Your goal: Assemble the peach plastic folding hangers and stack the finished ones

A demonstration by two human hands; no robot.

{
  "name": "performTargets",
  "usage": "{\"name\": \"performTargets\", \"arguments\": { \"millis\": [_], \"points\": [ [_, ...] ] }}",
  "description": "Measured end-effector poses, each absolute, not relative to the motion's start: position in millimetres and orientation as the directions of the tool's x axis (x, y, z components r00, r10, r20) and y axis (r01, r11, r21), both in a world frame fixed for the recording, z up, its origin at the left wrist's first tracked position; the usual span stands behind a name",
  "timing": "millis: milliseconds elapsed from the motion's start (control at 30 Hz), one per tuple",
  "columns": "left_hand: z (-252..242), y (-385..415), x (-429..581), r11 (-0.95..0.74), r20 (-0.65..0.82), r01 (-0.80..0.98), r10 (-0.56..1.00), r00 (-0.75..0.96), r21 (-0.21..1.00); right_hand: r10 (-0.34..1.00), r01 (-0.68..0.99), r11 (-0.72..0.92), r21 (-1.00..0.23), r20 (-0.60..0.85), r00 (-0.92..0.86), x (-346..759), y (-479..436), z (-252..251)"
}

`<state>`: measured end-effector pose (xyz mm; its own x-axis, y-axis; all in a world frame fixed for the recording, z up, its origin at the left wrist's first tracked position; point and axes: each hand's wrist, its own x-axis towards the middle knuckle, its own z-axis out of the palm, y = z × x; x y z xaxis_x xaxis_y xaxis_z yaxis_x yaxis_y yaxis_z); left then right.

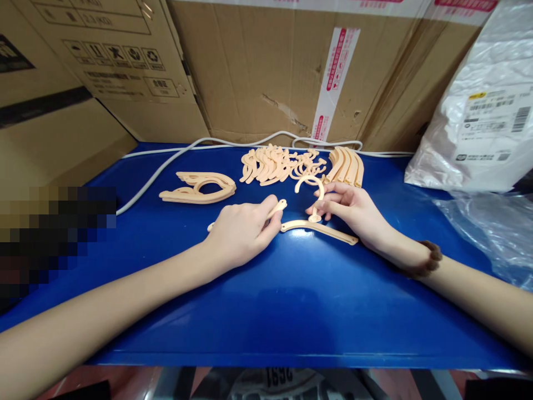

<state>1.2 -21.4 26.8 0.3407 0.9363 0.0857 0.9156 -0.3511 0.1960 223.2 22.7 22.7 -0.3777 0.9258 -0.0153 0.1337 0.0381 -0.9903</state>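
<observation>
My left hand (245, 230) is closed around a cream plastic hanger arm (277, 209), whose holed end sticks out past the thumb. Between thumb and fingers of my right hand (350, 208) is a cream hanger hook (320, 191), its curve upward and its flat round base down. Just below that base, a second hanger arm (328, 230) lies on the blue table; whether the base touches it I cannot tell. Behind my hands lie a pile of short curved hanger arms (266, 164), a heap of loose hooks (308, 164) and a row of longer arms (345, 165).
Folded hangers (200, 194) lie at the left of the blue table (266, 311). A white cable (166, 161) runs along the back. Cardboard boxes (266, 72) stand behind and to the left. A white plastic parcel bag (478, 122) and clear plastic film (495, 233) are at the right.
</observation>
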Motion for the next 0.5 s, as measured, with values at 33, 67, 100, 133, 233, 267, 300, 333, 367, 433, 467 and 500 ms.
{"name": "performTargets", "arguments": {
  "millis": [33,67,100,133,233,267,300,333,367,433,467,500],
  "points": [
    [26.5,-21.2,1.1,-0.353,0.086,0.915,0.935,0.343,0.194,0.930,0.129,0.035,-0.991,-0.015,-0.368,223.2,23.0,22.1],
    [26.3,-21.0,1.1,-0.356,0.085,0.914,0.934,0.346,0.192,0.932,0.125,0.032,-0.992,-0.015,-0.362,223.1,23.2,21.6],
    [26.2,-20.9,1.1,-0.359,0.084,0.914,0.933,0.349,0.190,0.933,0.119,0.031,-0.992,-0.014,-0.360,223.1,23.2,21.3],
    [26.1,-20.9,1.1,-0.362,0.083,0.914,0.932,0.352,0.186,0.933,0.115,0.028,-0.993,-0.015,-0.359,223.1,23.2,21.2],
    [25.6,-20.6,1.4,-0.358,0.078,0.918,0.934,0.350,0.172,0.934,0.114,0.025,-0.993,-0.017,-0.356,223.4,23.3,21.3],
    [25.4,-20.5,1.5,-0.357,0.076,0.919,0.934,0.349,0.167,0.935,0.117,0.026,-0.993,-0.017,-0.353,223.5,23.5,21.4],
    [25.2,-20.3,1.5,-0.359,0.076,0.919,0.933,0.351,0.162,0.937,0.119,0.028,-0.992,-0.016,-0.350,223.7,23.7,21.5],
    [24.9,-20.2,1.5,-0.362,0.076,0.918,0.932,0.354,0.160,0.937,0.121,0.029,-0.992,-0.015,-0.349,223.8,23.9,21.6],
    [24.6,-20.0,1.4,-0.366,0.077,0.917,0.931,0.358,0.158,0.937,0.123,0.029,-0.992,-0.015,-0.348,224.0,24.2,21.8],
    [24.0,-19.8,1.3,-0.371,0.082,0.915,0.928,0.363,0.156,0.937,0.126,0.028,-0.992,-0.018,-0.349,224.1,24.5,22.1],
    [23.9,-19.8,1.4,-0.371,0.083,0.916,0.928,0.363,0.154,0.937,0.127,0.027,-0.992,-0.019,-0.350,224.1,24.6,22.2],
    [23.8,-19.8,1.5,-0.370,0.083,0.916,0.929,0.362,0.153,0.936,0.127,0.027,-0.992,-0.020,-0.352,224.1,24.6,22.3]
  ]
}}
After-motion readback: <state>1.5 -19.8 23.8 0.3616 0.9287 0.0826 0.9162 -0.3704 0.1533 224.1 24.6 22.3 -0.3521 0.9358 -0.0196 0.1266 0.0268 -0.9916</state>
